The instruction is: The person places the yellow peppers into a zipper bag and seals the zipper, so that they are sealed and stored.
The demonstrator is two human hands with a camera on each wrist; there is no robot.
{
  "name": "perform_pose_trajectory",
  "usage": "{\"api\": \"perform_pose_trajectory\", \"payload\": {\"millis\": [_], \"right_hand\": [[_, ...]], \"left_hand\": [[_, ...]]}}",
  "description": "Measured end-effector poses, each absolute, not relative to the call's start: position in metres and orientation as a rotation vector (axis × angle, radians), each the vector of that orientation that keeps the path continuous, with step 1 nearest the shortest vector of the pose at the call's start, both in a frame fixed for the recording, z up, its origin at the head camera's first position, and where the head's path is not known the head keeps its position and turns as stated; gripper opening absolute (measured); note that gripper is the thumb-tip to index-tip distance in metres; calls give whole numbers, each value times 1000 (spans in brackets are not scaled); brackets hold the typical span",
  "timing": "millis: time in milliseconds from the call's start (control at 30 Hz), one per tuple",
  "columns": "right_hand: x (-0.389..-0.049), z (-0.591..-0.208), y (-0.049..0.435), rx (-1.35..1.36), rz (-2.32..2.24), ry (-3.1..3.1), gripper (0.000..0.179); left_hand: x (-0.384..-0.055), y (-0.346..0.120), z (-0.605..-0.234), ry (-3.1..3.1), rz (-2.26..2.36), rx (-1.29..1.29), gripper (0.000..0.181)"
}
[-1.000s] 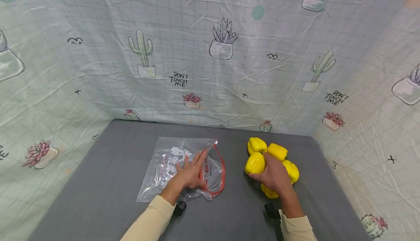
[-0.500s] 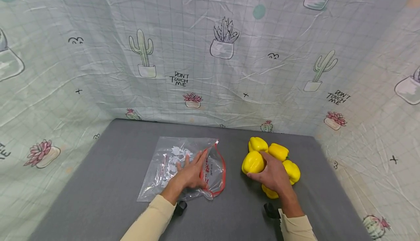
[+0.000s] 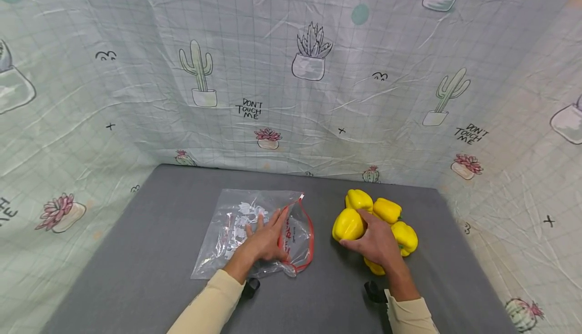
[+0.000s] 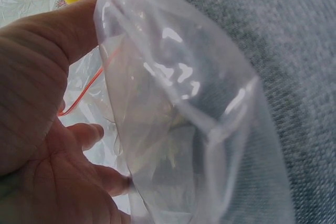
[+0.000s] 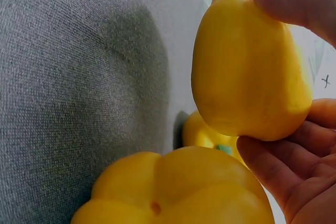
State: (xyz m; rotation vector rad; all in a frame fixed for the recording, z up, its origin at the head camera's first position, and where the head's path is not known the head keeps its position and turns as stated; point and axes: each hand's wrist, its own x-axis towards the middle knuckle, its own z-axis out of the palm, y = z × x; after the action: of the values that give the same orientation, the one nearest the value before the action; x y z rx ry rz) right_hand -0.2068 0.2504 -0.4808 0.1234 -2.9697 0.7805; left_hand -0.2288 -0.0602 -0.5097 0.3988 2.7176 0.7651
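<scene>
My right hand (image 3: 379,239) grips a yellow bell pepper (image 3: 347,225) between thumb and fingertips. In the right wrist view, this pepper (image 5: 247,72) is raised off the table, with a shadow on the cloth. Several other yellow bell peppers (image 3: 388,210) cluster behind and beside that hand, one partly hidden under the wrist. My left hand (image 3: 260,243) rests with spread fingers on a clear plastic bag (image 3: 209,253) with a red-edged mouth facing right. In the left wrist view, loose plastic (image 4: 184,103) covers part of the thumb and fingertips.
A grey cloth-covered table (image 3: 150,233) lies under everything. Behind it and at both sides hangs a cactus-print curtain (image 3: 341,96). A strip of grey table separates the bag's mouth from the peppers.
My right hand has shifted slightly left with the held pepper, away from the other peppers and toward the bag. The left hand and bag stay in place.
</scene>
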Motion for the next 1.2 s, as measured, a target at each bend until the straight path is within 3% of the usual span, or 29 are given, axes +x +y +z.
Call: {"api": "perform_pose_trajectory", "payload": {"millis": [1200], "right_hand": [[-211, -494, 228, 196, 919, -2903, 92]], "left_hand": [[-234, -64, -525, 2719, 825, 453, 131]]}}
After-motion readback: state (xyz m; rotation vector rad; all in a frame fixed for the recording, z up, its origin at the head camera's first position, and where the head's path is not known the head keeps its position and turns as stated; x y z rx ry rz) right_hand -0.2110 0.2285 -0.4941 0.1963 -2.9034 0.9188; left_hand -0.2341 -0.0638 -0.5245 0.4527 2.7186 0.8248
